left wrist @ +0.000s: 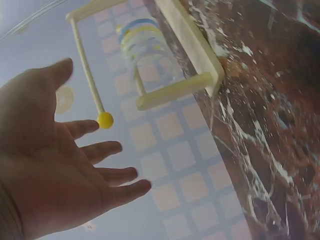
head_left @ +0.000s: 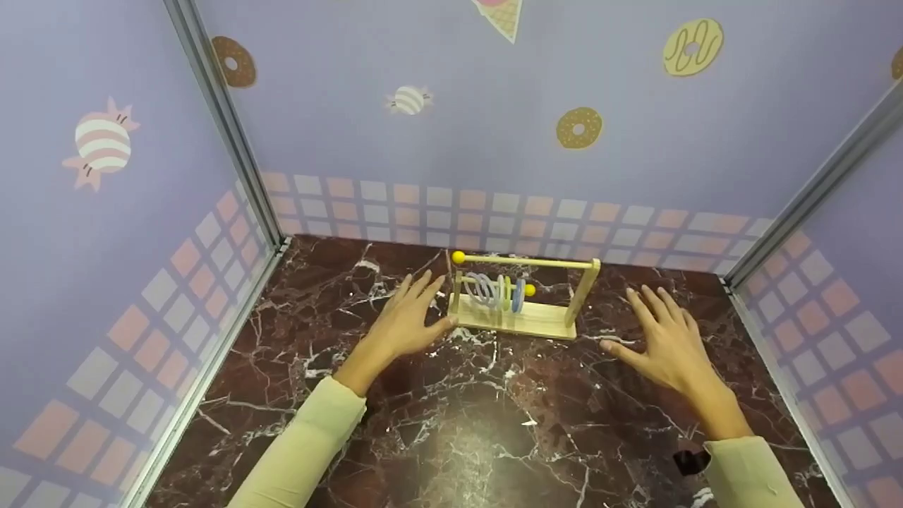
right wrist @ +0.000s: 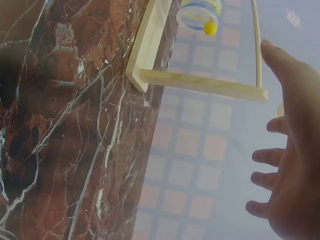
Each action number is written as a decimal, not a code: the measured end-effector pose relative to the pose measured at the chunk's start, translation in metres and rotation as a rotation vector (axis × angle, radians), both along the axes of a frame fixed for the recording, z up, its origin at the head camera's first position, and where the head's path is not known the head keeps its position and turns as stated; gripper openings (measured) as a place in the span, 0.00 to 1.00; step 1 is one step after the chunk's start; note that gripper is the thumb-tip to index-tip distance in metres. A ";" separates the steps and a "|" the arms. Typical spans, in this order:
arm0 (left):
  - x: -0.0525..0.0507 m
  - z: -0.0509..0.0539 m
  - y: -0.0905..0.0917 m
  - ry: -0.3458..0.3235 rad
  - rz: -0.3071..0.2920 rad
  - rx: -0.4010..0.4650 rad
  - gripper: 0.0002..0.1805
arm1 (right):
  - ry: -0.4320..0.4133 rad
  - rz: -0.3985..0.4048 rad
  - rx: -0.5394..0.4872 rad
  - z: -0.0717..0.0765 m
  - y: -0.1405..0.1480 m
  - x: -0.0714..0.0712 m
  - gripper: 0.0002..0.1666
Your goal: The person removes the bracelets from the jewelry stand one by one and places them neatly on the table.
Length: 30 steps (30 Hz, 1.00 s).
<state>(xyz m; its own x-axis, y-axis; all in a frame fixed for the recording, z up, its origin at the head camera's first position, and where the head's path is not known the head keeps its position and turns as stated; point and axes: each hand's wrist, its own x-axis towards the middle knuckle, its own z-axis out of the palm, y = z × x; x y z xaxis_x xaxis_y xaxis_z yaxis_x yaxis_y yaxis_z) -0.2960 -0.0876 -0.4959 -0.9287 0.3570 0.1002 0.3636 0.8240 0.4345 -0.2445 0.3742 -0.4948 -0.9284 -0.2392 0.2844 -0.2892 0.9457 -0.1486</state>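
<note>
A pale wooden stand sits near the back wall, between the two hands. Its upper rod runs from the tall right post to a yellow ball at the left. The lower rod, ending in another yellow ball, carries several thin rings, among them a blue ring, in clear, yellow and blue tones. My left hand is spread beside the stand's left end, thumb close to the base; contact cannot be told. Apart from the stand on its right, my right hand has extended fingers and holds nothing.
Dark red marbled tabletop lies under everything. Lilac panels with printed sweets and a checked band enclose it: a back wall, a left wall and a right wall. A small dark object shows beside the right cuff.
</note>
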 end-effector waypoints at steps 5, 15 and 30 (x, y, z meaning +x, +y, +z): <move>-0.011 -0.009 0.002 -0.035 0.007 0.147 0.44 | 0.006 0.094 -0.047 -0.001 -0.012 0.006 0.57; -0.051 -0.047 0.012 -0.053 0.039 0.492 0.40 | -0.092 0.237 -0.207 -0.009 -0.059 0.004 0.52; -0.081 -0.056 0.043 -0.033 0.063 0.574 0.33 | -0.040 0.271 -0.272 -0.031 -0.106 -0.067 0.54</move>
<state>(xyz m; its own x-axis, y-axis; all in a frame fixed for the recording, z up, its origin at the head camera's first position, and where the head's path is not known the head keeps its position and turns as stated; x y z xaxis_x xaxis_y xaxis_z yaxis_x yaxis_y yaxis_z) -0.3771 -0.0441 -0.5515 -0.9524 0.1980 0.2319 0.3000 0.4728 0.8285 -0.3115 0.2683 -0.5254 -0.8534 -0.3987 0.3357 -0.5123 0.7601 -0.3998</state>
